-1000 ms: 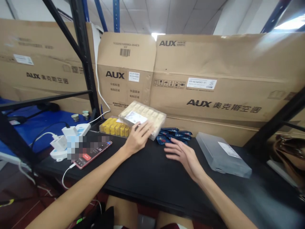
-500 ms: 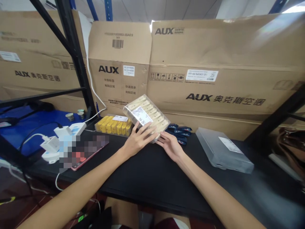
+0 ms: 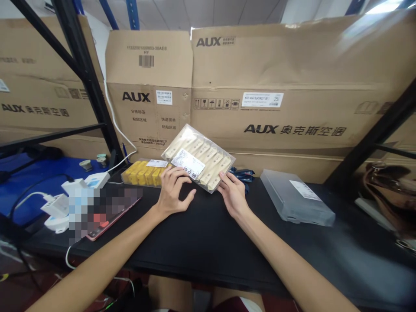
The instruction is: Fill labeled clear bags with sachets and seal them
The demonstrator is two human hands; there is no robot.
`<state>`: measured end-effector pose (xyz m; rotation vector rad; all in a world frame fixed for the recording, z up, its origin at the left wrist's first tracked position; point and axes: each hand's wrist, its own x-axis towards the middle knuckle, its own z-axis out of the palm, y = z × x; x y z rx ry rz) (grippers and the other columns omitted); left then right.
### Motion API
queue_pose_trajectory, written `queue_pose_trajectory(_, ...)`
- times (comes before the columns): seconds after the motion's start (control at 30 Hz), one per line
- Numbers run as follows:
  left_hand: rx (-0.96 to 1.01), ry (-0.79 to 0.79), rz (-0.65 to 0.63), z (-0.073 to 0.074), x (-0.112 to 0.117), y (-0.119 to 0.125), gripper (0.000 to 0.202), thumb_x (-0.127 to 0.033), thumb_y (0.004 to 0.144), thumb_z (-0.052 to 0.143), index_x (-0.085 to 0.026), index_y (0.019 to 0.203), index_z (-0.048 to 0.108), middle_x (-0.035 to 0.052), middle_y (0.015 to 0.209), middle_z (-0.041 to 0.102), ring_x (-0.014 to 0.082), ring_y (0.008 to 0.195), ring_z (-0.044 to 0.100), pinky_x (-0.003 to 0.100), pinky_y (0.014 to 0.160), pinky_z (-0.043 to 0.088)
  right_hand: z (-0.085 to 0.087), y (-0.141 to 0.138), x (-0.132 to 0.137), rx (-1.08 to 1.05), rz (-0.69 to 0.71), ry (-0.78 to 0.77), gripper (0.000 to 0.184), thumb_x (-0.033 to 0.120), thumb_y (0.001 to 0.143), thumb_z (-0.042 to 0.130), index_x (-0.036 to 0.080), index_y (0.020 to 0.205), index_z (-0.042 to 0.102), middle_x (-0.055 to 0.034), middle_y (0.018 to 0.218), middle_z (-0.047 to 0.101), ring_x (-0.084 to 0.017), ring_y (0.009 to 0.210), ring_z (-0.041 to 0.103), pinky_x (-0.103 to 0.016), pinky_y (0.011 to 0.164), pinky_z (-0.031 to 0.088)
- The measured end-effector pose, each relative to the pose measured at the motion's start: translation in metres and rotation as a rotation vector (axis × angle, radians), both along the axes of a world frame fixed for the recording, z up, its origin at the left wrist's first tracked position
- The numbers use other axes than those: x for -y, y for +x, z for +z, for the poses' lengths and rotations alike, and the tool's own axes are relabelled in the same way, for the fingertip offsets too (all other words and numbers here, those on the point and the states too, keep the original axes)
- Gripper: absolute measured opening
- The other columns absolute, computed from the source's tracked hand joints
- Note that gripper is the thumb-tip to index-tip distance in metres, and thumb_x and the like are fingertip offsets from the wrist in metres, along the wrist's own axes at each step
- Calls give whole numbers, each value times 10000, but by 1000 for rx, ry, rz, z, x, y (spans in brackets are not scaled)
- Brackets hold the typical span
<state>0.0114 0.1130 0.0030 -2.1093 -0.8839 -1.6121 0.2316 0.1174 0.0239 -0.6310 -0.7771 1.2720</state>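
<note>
A clear flat packet of pale cream sticks with a white label is tilted up above the black table. My left hand grips its near left edge, fingers curled against the label side. My right hand holds its near right corner with fingers on the underside. Behind my left hand lies a clear packet of yellow pieces flat on the table. Dark blue sachets peek out behind my right hand.
A frosted plastic box lies on the table to the right. A phone and white chargers on a power strip sit left. Large AUX cardboard boxes wall off the back. Black rack posts stand left and right.
The cream packet was lifted off the yellow packet and tipped up. My right hand came in from the table and took its right corner; my left hand shifted to the near left edge.
</note>
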Motion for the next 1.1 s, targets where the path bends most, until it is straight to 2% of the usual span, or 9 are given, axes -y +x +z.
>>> queue_pose_trajectory(0.07, 175, -269, -106, 1, 0, -4, 201, -400, 841, 824, -233, 830, 713, 103, 975, 767, 366, 1096, 695, 589, 1112, 440, 0, -2, 3, -41, -65, -4, 514, 404, 629, 1057, 176, 1015, 805, -89, 1087, 856, -265, 946, 822, -390, 857, 701)
queue_pose_trajectory(0.13, 285, -536, -229, 0, -2, -5, 268, -489, 877, 790, -233, 812, 746, 89, 893, 767, 310, 896, 707, 518, 978, 519, 1, -4, 6, -75, -103, -10, 487, 424, 650, 1046, 175, 984, 794, -103, 1126, 850, -280, 989, 823, -407, 885, 700)
queue_pose_trajectory(0.23, 347, -735, -366, -4, -7, -2, 440, -618, 936, 705, -219, 1088, 809, 89, 930, 809, 226, 643, 691, 394, 693, 565, 1, -8, 10, -76, -68, 5, 495, 441, 659, 1038, 178, 994, 785, -113, 1166, 842, -301, 1058, 817, -436, 939, 692)
queue_pose_trajectory(0.33, 533, -841, -478, -12, -12, 5, 685, -766, 948, 601, -169, 1252, 743, 140, 1045, 819, 264, 718, 767, 351, 572, 579, 0, -15, 16, 18, -15, 70, 544, 422, 682, 1029, 193, 1107, 778, -104, 1199, 838, -302, 1118, 806, -463, 1023, 666)
queue_pose_trajectory(0.47, 814, -900, -591, -20, -17, 12, 775, -816, 914, 619, -149, 1300, 702, 160, 1128, 816, 346, 962, 808, 412, 709, 668, -2, -26, 24, 199, -73, 159, 610, 360, 681, 1031, 201, 1207, 765, -106, 1248, 826, -296, 1217, 773, -470, 1141, 603)
queue_pose_trajectory(0.63, 1020, -910, -661, -22, -19, 13, 778, -761, 861, 746, -191, 1388, 696, 130, 1231, 813, 392, 1193, 765, 484, 930, 670, -6, -30, 27, 238, -89, 78, 559, 393, 623, 1056, 176, 1065, 791, -116, 1133, 852, -316, 1153, 795, -513, 1146, 600)
queue_pose_trajectory(0.87, 1094, -925, -686, -20, -18, 15, 741, -741, 796, 823, -178, 1270, 735, 127, 1190, 825, 410, 1236, 747, 502, 986, 655, -10, -26, 23, 166, 5, -40, 606, 418, 574, 1076, 161, 1041, 788, -122, 1111, 857, -309, 1134, 807, -496, 1153, 591)
queue_pose_trajectory(1.0, 1099, -935, -678, -20, -18, 13, 760, -750, 783, 825, -171, 1266, 723, 134, 1184, 823, 416, 1225, 750, 508, 974, 656, -12, -27, 24, 264, -61, 14, 564, 445, 622, 1048, 164, 1053, 816, -123, 1149, 849, -315, 1192, 774, -497, 1157, 574)
queue_pose_trajectory(1.1, 1092, -922, -659, -21, -20, 11, 759, -753, 781, 823, -171, 1259, 725, 137, 1190, 820, 419, 1225, 749, 501, 963, 658, -13, -29, 27, 308, -52, 68, 509, 449, 693, 1006, 178, 1090, 836, -113, 1186, 843, -307, 1227, 753, -473, 1150, 573)
